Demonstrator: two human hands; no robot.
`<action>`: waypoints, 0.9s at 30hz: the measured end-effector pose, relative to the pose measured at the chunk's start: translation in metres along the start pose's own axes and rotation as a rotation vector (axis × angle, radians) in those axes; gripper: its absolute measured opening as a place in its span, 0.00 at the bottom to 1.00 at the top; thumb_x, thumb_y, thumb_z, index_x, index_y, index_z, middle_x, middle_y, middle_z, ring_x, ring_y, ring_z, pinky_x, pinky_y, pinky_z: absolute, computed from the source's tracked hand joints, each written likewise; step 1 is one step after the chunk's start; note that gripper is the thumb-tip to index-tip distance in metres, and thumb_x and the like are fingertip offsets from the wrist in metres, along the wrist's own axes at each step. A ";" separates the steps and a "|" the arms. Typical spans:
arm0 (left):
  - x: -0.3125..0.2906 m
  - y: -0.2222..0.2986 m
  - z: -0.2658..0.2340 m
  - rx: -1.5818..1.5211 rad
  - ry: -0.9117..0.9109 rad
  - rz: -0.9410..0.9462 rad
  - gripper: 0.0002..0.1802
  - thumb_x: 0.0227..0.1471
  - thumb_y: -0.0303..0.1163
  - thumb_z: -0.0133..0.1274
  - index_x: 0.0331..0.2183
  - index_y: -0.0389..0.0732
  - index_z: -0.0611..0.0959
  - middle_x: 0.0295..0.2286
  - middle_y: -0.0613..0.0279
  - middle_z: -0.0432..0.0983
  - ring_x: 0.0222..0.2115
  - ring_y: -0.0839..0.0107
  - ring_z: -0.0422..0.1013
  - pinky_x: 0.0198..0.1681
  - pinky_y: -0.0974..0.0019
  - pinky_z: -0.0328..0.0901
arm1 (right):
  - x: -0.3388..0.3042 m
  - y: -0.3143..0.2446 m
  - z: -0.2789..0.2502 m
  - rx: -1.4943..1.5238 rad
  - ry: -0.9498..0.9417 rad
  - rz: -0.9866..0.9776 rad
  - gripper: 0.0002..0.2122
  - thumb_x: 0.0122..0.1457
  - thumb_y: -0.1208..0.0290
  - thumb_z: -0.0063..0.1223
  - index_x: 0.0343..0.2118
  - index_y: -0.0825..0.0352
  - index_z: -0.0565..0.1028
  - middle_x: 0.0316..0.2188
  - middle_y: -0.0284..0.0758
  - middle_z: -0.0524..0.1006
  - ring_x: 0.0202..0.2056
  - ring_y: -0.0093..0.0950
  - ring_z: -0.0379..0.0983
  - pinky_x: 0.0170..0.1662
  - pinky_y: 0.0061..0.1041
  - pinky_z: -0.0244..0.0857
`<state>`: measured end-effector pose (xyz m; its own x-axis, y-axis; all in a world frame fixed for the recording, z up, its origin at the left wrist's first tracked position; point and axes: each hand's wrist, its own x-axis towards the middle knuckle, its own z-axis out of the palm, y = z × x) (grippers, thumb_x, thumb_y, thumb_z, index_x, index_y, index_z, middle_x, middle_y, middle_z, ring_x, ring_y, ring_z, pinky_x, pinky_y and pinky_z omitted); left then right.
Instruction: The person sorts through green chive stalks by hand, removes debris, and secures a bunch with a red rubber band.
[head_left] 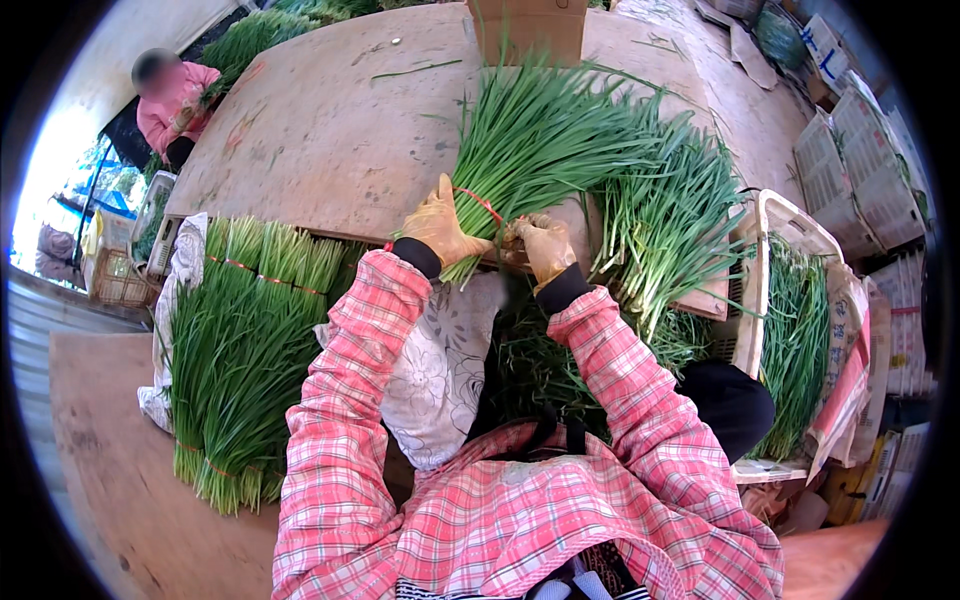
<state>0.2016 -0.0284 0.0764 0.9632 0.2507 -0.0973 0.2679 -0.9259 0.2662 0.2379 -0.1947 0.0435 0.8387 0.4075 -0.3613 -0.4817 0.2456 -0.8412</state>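
Observation:
A thick bunch of garlic chives (545,125) lies across the table's near edge, cut ends toward me and leaves fanned away. My left hand (440,228), in a yellowish glove, grips its pale stems from the left, thumb stretched across them. A red tie (480,204) runs over the stems just beyond that hand. At the right side of the bunch my right hand (545,245), also gloved, has its fingers bent together at the tie's end; what exactly they pinch is partly hidden. Beside it sits a loose heap of chives (675,200), untied as far as I can see.
Tied chive bundles (245,340) are stacked at my left on white cloth. A plastic crate (762,300) of chives stands at my right. A cardboard box (530,30) rests on the wooden table (330,130). Another person (172,105) sits far left; more crates (860,160) line the right.

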 end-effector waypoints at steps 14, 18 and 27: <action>0.018 0.006 0.034 0.341 0.376 -0.016 0.48 0.32 0.50 0.60 0.54 0.41 0.60 0.50 0.51 0.59 0.48 0.52 0.62 0.46 0.50 0.61 | 0.044 -0.043 0.058 -0.195 -0.191 -0.314 0.08 0.52 0.74 0.44 0.21 0.71 0.71 0.15 0.31 0.69 0.16 0.19 0.61 0.20 0.21 0.55; 0.042 -0.007 0.036 0.097 0.192 -0.155 0.52 0.32 0.50 0.61 0.53 0.33 0.57 0.41 0.48 0.69 0.38 0.54 0.71 0.39 0.54 0.66 | 0.018 0.020 0.004 -0.906 -0.117 -0.714 0.08 0.52 0.70 0.46 0.24 0.70 0.71 0.20 0.51 0.71 0.20 0.41 0.68 0.26 0.34 0.62; 0.023 0.003 0.004 0.101 0.083 -0.056 0.62 0.25 0.50 0.65 0.56 0.32 0.51 0.42 0.44 0.68 0.40 0.53 0.70 0.42 0.58 0.66 | 0.008 0.004 -0.029 -0.072 -0.124 -0.383 0.08 0.59 0.72 0.44 0.27 0.70 0.72 0.19 0.30 0.72 0.18 0.16 0.63 0.22 0.16 0.58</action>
<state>0.2239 -0.0263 0.0712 0.9465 0.3214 -0.0283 0.3216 -0.9325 0.1642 0.2505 -0.2163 0.0257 0.9149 0.4025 0.0309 -0.1179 0.3395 -0.9332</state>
